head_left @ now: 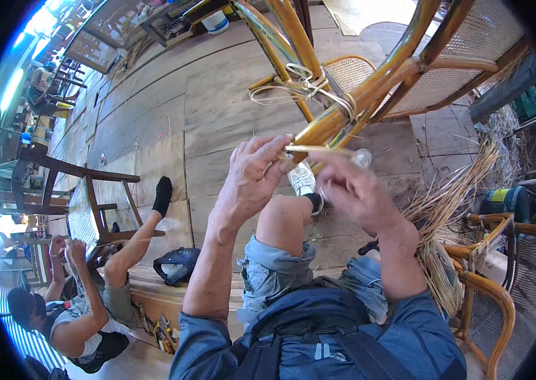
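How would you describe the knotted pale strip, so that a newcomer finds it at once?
Find the brown chair frame, upper right of centre, whose thick pole slants down toward the left hand. Just beyond that hand, the knotted pale strip is tied to the frame. Unlike the straight strip at the hands, it spreads in loose, tangled loops.

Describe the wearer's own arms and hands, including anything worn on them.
The left sleeve and right sleeve are short and blue, leaving the left forearm and right forearm uncovered. No glove or watch shows. The left hand is fairly clear; the right hand is motion-blurred, so its finer details cannot be told.
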Motion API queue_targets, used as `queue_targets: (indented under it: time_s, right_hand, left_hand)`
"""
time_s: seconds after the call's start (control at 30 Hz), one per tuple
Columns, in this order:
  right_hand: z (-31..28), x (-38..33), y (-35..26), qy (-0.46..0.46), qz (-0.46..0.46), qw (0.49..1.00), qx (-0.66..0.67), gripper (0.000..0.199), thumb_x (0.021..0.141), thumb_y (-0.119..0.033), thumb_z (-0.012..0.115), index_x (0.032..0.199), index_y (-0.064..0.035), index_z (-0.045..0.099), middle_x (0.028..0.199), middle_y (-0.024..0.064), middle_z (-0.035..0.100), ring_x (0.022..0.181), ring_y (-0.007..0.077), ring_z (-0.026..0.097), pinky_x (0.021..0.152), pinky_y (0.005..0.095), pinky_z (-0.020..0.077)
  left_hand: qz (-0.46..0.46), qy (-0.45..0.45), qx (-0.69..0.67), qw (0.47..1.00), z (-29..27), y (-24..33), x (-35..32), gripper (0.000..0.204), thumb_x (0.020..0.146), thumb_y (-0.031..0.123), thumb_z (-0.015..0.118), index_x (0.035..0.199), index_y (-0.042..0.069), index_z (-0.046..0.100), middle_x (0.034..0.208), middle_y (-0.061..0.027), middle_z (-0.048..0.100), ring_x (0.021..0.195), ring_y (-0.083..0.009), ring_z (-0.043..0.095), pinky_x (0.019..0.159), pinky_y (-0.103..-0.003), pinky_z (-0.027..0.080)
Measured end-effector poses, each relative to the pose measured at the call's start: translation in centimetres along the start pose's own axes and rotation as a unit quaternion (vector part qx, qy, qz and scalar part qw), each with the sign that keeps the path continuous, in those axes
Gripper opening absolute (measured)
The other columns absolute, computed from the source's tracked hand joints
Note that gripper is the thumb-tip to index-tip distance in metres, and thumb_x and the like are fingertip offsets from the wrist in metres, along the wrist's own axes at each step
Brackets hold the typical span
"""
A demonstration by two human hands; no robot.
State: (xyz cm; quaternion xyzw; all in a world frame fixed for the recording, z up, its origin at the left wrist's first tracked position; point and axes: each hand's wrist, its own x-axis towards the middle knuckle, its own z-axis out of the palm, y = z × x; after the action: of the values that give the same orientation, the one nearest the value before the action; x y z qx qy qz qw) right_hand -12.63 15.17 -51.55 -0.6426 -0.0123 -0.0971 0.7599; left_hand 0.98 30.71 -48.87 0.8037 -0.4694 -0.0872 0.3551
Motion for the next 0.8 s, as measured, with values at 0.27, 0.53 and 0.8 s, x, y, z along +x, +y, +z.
queue_targets:
  time_s: [0.27, 0.53, 0.8]
  right_hand:
    - [0.5, 5.7, -2.2, -0.013, -0.202, 0.783, -0.588, 0.015, 0.078, -0.011, 0.055, 0.093, -0.0075, 0.058, 0.082, 0.0093, 0.062, 0.08, 0.0253, 0.062, 0.065, 0.0343, 0.0517]
    - [3.9, 3.0, -2.5, 0.06, -0.257, 0.812, -0.521, 0.016, 0.075, -0.005, 0.062, 0.091, -0.0074, 0.06, 0.085, 0.0108, 0.063, 0.072, 0.0275, 0.062, 0.061, 0.0348, 0.0511]
    - [4.8, -0.3, -3.0, 0.108, -0.255, 0.884, -0.377, 0.012, 0.085, -0.014, 0.058, 0.091, -0.0037, 0.057, 0.075, 0.0097, 0.06, 0.059, 0.0212, 0.059, 0.053, 0.03, 0.0474]
  left_hand:
    - [-0.007, 0.025, -0.026, 0.999, 0.2, -0.2, -0.2, 0.033, 0.081, 0.02, 0.06, 0.111, 0.007, 0.057, 0.104, -0.0111, 0.057, 0.101, -0.0297, 0.05, 0.089, -0.04, 0.036]
    - [-0.079, 0.11, -0.134, 0.982, 1.7, -0.5, -1.0, 0.043, 0.08, 0.016, 0.061, 0.12, 0.008, 0.048, 0.101, -0.0101, 0.059, 0.096, -0.0293, 0.052, 0.088, -0.04, 0.037]
    - [-0.022, 0.073, -0.045, 0.996, 1.0, -0.9, -0.8, 0.035, 0.08, 0.009, 0.061, 0.114, 0.005, 0.056, 0.104, -0.0102, 0.058, 0.097, -0.0207, 0.053, 0.089, -0.03, 0.041]
